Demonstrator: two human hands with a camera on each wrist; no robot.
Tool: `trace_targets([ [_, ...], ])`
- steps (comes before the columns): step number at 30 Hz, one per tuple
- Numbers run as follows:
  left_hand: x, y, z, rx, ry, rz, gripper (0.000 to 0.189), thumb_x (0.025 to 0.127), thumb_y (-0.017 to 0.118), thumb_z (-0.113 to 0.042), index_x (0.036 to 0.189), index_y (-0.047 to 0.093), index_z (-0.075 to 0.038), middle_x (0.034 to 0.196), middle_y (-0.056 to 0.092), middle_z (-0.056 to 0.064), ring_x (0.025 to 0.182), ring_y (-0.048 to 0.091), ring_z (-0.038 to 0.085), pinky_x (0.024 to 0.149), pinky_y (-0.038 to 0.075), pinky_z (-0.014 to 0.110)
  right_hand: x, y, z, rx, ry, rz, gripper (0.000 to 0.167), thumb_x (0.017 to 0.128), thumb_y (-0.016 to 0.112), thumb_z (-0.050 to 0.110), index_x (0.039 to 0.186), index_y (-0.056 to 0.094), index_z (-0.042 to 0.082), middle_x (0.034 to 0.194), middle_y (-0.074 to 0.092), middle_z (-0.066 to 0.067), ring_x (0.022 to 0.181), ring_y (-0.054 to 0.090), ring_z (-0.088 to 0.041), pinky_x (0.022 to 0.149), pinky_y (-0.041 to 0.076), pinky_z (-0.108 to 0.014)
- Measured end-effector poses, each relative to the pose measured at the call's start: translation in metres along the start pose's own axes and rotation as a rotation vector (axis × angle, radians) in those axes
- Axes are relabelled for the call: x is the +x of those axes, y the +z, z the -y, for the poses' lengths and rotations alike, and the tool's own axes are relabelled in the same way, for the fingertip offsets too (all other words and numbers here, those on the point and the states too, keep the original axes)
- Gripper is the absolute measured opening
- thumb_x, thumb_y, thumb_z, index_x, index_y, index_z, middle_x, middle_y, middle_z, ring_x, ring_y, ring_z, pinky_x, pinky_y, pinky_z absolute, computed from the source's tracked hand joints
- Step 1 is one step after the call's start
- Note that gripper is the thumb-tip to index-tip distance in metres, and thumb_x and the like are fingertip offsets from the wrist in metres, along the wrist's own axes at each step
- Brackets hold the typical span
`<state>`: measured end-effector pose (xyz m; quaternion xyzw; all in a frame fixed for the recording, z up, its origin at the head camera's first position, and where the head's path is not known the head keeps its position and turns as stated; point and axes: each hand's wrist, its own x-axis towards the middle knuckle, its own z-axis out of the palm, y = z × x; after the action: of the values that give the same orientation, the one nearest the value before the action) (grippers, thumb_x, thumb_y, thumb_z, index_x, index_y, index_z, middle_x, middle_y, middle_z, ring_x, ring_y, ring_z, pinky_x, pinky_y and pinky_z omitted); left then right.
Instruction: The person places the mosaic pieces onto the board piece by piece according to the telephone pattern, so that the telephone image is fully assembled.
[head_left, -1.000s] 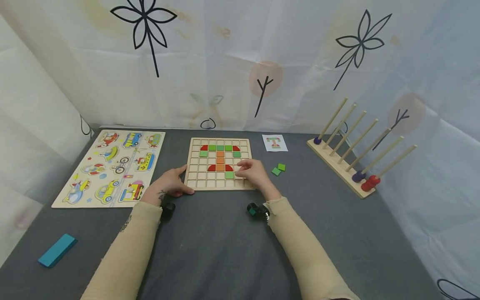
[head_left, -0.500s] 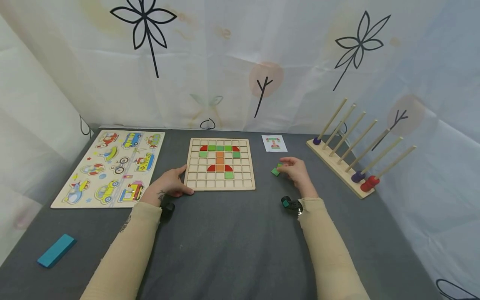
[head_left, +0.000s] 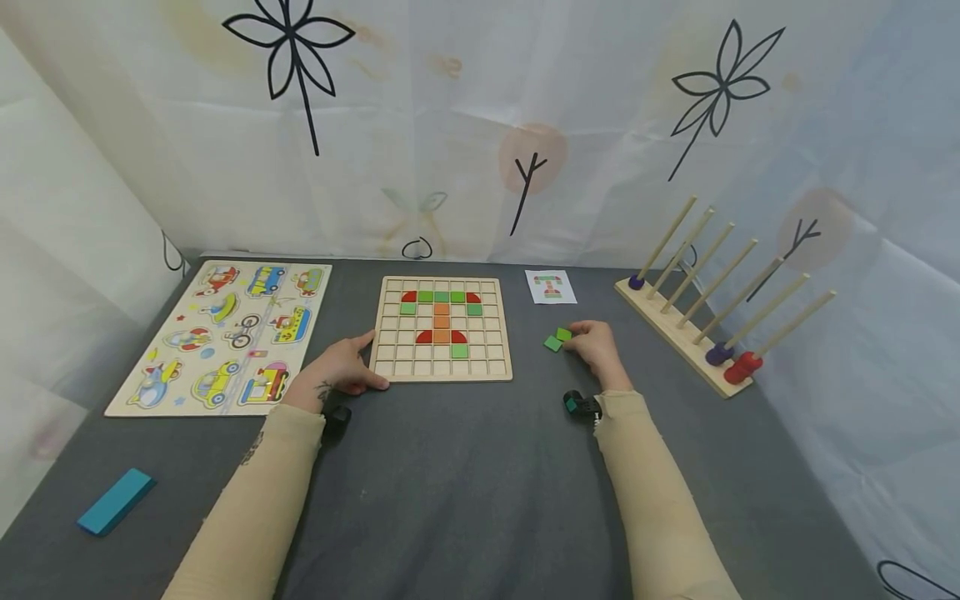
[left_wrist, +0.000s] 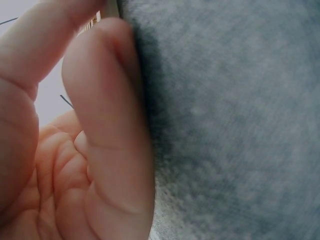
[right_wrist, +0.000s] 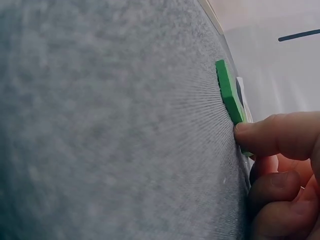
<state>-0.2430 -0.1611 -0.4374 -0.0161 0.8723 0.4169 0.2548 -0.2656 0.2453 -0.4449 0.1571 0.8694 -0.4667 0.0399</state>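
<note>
A wooden grid board (head_left: 397, 367) lies flat, with green, orange and red tiles set in some of its squares. My left hand (head_left: 337, 367) rests at its lower left corner, the index finger and thumb fairly straight against the edge. In the left wrist view the thumb (left_wrist: 110, 125) hides most of the board. To the right of the board two green square tiles (head_left: 552, 342) lie close together on the cloth. My right hand (head_left: 596, 350) pinches the farther one at its right side. In the right wrist view the thumb (right_wrist: 270, 135) covers part of that tile, behind the nearer green tile (right_wrist: 228, 92).
A small pattern card (head_left: 551, 287) lies beyond the tiles. A vehicle puzzle board (head_left: 225, 333) is on the left, with a blue block (head_left: 116, 502) nearer the front. On the right stands a pegged wooden rack (head_left: 678, 333) with a few beads. Patterned cloth hangs behind.
My right hand has moved right from the board to the loose green tiles, and its fingers have closed in on one. The left hand has stayed at the board's corner.
</note>
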Motion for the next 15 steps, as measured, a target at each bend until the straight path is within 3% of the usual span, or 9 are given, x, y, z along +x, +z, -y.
trace_targets([
  [4,0.000,0.000,0.000,-0.004,-0.003,0.002,0.108,0.069,0.082,-0.018,0.150,0.012,-0.018,0.053,0.044,-0.003,0.049,0.049,0.011,0.053,0.047,0.025,-0.001,-0.001,0.001,-0.025,-0.001,-0.010,0.040,0.078,0.064,0.000,0.117,0.059,-0.006,0.124,0.055,-0.022,0.108,0.053,-0.031,0.090,0.043,-0.042],
  [12,-0.001,-0.002,-0.001,-0.003,0.004,0.001,0.107,0.069,0.082,-0.018,0.150,0.011,-0.017,0.052,0.043,-0.002,0.048,0.049,0.011,0.053,0.046,0.026,-0.005,-0.005,0.006,-0.196,-0.071,-0.071,0.031,0.077,0.067,0.011,0.105,0.063,-0.002,0.104,0.061,-0.017,0.087,0.053,-0.025,0.071,0.043,-0.034],
  [15,-0.002,-0.002,-0.002,-0.004,0.003,0.005,0.107,0.069,0.081,-0.017,0.150,0.011,-0.017,0.051,0.042,-0.003,0.048,0.048,0.011,0.053,0.046,0.026,-0.009,-0.003,0.014,-0.192,-0.115,-0.106,0.031,0.076,0.065,0.012,0.104,0.061,-0.001,0.095,0.059,-0.014,0.079,0.051,-0.022,0.064,0.040,-0.030],
])
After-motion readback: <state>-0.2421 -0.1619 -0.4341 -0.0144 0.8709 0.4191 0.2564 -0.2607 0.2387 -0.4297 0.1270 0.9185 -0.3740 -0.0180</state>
